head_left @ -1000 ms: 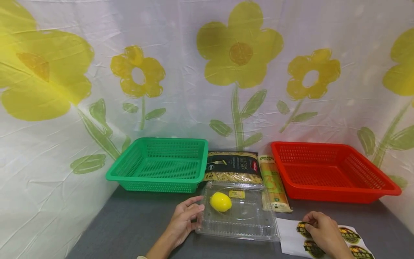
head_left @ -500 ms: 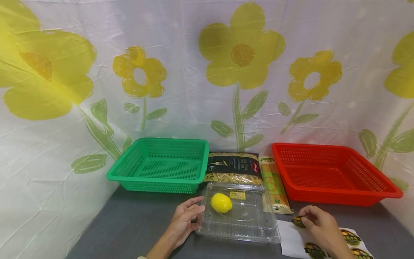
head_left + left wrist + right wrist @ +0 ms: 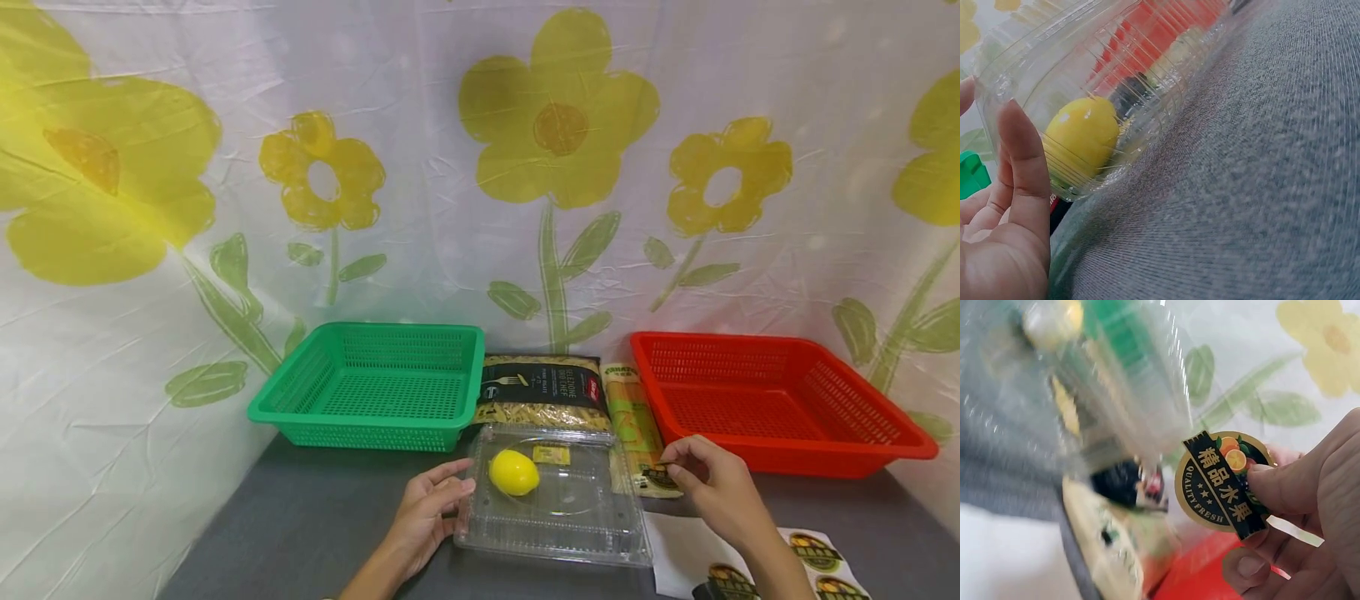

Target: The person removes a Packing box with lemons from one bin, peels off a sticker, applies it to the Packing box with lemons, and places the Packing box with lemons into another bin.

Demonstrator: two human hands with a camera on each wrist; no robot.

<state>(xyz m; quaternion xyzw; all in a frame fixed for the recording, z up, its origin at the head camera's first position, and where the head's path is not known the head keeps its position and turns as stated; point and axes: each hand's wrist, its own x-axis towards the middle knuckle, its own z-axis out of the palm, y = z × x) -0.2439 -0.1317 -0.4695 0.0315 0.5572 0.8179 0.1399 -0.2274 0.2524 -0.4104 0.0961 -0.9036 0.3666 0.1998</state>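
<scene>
A clear plastic clamshell container (image 3: 562, 533) lies on the dark table. Through its clear wall shows a yellow lemon (image 3: 1082, 134), with a small yellow rectangle (image 3: 551, 455) behind it in the head view. My left hand (image 3: 426, 512) holds the container's left side, thumb against the wall. Between thumb and finger my right hand (image 3: 716, 487) pinches a round black-and-gold fruit sticker (image 3: 1210, 487), its printed face toward the right wrist camera. The hand is right of the container, above a white sticker sheet (image 3: 678, 546) bearing several similar stickers.
A green basket (image 3: 367, 429) stands back left and a red basket (image 3: 780, 450) back right. Between them lie a pasta bag (image 3: 540, 383) and a pack of long pasta (image 3: 630, 408). A flower-printed cloth (image 3: 427, 167) hangs behind the table.
My right hand has peeled one sticker off the sheet and raised it up and leftward, over the long-pasta pack in the head view. My left hand keeps its place on the container.
</scene>
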